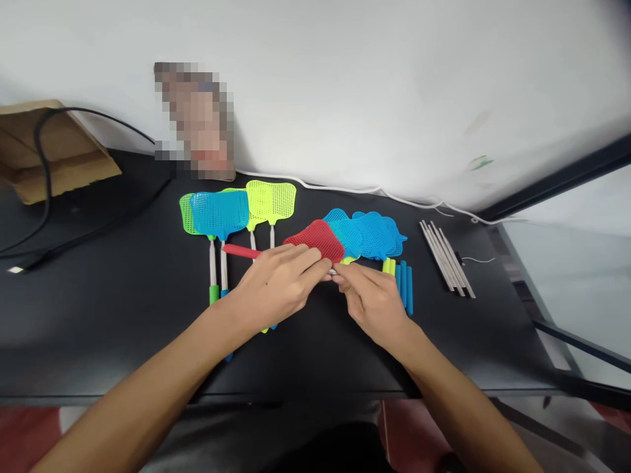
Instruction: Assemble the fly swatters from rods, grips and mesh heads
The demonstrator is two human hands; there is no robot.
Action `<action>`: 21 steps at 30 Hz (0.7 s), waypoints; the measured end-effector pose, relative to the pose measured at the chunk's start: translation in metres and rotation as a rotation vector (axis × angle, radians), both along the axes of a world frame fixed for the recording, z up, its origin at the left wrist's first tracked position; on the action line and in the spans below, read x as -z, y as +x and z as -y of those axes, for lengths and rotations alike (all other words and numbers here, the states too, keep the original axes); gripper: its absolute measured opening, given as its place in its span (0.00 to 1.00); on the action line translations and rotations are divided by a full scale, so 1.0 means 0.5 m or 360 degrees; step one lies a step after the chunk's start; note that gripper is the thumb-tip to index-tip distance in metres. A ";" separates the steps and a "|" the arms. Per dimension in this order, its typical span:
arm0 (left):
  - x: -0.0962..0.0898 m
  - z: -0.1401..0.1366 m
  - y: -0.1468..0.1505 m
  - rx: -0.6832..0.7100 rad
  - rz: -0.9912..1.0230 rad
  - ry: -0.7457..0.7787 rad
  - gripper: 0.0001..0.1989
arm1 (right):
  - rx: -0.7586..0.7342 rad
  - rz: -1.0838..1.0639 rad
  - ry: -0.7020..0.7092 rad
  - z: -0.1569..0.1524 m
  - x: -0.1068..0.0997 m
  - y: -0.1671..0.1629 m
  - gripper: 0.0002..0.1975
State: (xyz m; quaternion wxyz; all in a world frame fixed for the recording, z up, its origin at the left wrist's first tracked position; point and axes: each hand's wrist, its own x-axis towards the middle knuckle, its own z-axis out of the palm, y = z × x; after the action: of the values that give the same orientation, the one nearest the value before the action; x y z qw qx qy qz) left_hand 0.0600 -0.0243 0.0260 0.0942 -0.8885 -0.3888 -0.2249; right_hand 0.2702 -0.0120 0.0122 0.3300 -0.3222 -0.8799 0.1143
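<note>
My left hand (pixel 283 282) is closed around a red tubular handle (pixel 241 251), whose end sticks out to the left. A short metal rod tip (pixel 332 271) shows between my hands, and the fingers of my right hand (pixel 374 299) pinch at it. Just behind my fingers is a red mesh fly swatter head (pixel 320 238); whether it is joined to the rod is hidden. Loose blue swatter heads (pixel 372 234) lie in a pile beyond my right hand. Blue handles (pixel 407 288) and yellow handles (pixel 389 267) lie beside that hand.
Fly swatters with metal shafts, a blue one (pixel 219 211) and a yellow one (pixel 271 200) among them, lie at left on the black table (pixel 133 295). Several metal rods (pixel 447 259) lie at right. A cardboard box (pixel 73 157), black cable (pixel 42 164) and white cable (pixel 340 188) are toward the wall.
</note>
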 end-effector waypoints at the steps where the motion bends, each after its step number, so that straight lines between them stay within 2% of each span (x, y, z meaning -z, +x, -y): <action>1: 0.001 -0.002 -0.001 0.0008 0.0002 0.0008 0.10 | -0.0008 0.0026 -0.0019 -0.001 -0.001 0.001 0.12; 6: -0.009 -0.016 -0.022 0.0048 0.0047 0.0014 0.10 | 0.0003 -0.0018 -0.0167 -0.010 -0.016 0.013 0.11; 14: -0.037 -0.030 -0.070 -0.0122 0.0019 -0.0017 0.11 | 0.0140 -0.0300 -0.0610 -0.032 -0.046 0.051 0.10; 18: -0.048 -0.026 -0.078 -0.0155 0.0009 -0.0087 0.12 | 0.0150 -0.0406 -0.0648 -0.035 -0.054 0.054 0.10; 21: -0.051 -0.025 -0.107 -0.0244 0.0063 -0.0114 0.10 | 0.0244 -0.0563 -0.0632 -0.049 -0.062 0.070 0.08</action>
State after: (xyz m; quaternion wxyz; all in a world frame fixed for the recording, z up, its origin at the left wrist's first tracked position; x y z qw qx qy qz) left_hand 0.0065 -0.0117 0.0514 0.0716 -0.8543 -0.4652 -0.2207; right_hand 0.3054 0.0123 0.0430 0.4166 -0.4214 -0.7419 0.3138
